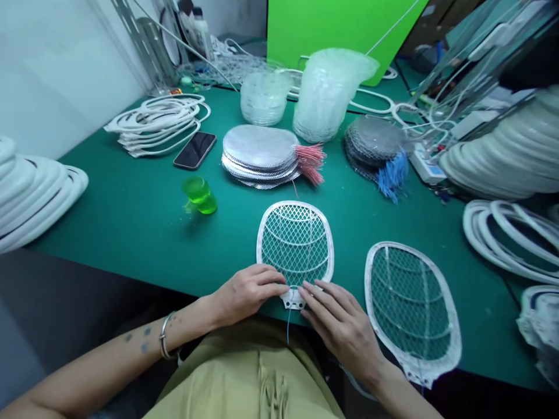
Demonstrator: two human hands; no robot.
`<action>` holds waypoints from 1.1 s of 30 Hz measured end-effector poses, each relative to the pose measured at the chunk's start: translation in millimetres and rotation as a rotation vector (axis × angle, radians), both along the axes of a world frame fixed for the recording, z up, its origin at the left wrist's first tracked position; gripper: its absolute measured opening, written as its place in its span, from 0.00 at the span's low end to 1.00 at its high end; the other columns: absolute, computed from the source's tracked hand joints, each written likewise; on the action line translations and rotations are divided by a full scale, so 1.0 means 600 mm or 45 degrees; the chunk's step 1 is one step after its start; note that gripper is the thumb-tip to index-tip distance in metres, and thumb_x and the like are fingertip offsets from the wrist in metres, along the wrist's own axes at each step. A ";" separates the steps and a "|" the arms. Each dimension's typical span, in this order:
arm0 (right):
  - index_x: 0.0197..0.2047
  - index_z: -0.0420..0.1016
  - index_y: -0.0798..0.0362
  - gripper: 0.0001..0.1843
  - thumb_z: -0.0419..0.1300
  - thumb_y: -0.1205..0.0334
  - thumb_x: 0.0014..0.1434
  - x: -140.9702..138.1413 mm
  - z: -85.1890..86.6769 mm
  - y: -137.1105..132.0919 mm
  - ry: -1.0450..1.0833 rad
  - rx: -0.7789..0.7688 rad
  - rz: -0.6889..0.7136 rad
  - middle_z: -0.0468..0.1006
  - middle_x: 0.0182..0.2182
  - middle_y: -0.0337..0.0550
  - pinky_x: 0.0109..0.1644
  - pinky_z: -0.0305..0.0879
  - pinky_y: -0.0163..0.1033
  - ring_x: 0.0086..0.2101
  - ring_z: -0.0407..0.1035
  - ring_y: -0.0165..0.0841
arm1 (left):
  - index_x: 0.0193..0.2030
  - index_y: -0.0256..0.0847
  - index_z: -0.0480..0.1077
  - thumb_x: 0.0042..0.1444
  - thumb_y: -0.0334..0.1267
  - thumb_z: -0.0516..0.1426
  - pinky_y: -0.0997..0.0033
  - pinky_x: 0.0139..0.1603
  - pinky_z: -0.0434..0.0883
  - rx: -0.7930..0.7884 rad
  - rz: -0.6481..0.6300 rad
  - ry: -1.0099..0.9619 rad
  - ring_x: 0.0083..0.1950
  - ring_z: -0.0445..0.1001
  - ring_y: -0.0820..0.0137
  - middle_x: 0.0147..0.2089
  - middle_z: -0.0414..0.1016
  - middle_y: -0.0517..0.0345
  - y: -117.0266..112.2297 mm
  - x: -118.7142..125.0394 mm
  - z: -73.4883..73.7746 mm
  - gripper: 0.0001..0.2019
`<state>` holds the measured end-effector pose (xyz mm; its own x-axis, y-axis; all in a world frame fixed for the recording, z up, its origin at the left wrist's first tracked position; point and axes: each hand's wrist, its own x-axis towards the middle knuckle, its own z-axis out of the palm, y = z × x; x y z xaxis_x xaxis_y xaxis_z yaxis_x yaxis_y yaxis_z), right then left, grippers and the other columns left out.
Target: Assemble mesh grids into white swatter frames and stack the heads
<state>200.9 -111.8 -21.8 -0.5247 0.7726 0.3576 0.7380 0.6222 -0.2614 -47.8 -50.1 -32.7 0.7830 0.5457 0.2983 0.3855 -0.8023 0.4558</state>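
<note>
A white mosquito swatter head (331, 250) with metal mesh and curved ribs lies at the table's front edge, its short neck toward me. A thin blue wire (289, 329) hangs from that neck. My left hand (251, 291) has its fingers closed on the frame's lower left rim, fingertips close to the neck. From the other side, my right hand (338, 317) holds the lower right rim and neck, its fingers fairly straight and close together; their undersides are hidden. A second swatter head (454, 326), also with mesh and wire, lies to the right, by my right forearm.
Silver mesh sheets (259, 145) with red wires and dark mesh sheets (375, 139) with blue wires lie behind. Nearby are a green cup (200, 195), a phone (195, 150) and white frame rings (157, 122). Stacked white frames (39, 195) stand left, more frames (515, 145) right.
</note>
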 end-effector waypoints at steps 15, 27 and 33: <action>0.54 0.75 0.48 0.18 0.59 0.71 0.61 0.000 -0.006 -0.001 0.058 0.059 -0.008 0.79 0.48 0.42 0.58 0.66 0.47 0.51 0.70 0.37 | 0.53 0.36 0.69 0.67 0.28 0.47 0.64 0.50 0.74 0.130 -0.035 0.138 0.46 0.73 0.67 0.42 0.76 0.51 -0.003 0.002 -0.003 0.14; 0.49 0.75 0.51 0.13 0.57 0.71 0.62 -0.006 -0.001 0.004 0.061 -0.076 0.095 0.81 0.38 0.39 0.53 0.63 0.43 0.38 0.72 0.31 | 0.49 0.37 0.70 0.65 0.26 0.48 0.65 0.52 0.73 0.202 0.068 0.063 0.45 0.72 0.68 0.41 0.76 0.53 -0.013 0.004 -0.005 0.12; 0.38 0.73 0.50 0.04 0.58 0.63 0.64 -0.011 0.018 0.030 0.154 -0.377 0.003 0.79 0.32 0.38 0.44 0.60 0.39 0.33 0.70 0.30 | 0.46 0.36 0.71 0.66 0.28 0.49 0.62 0.47 0.73 0.227 -0.062 0.363 0.43 0.74 0.65 0.40 0.76 0.52 0.000 0.014 0.028 0.10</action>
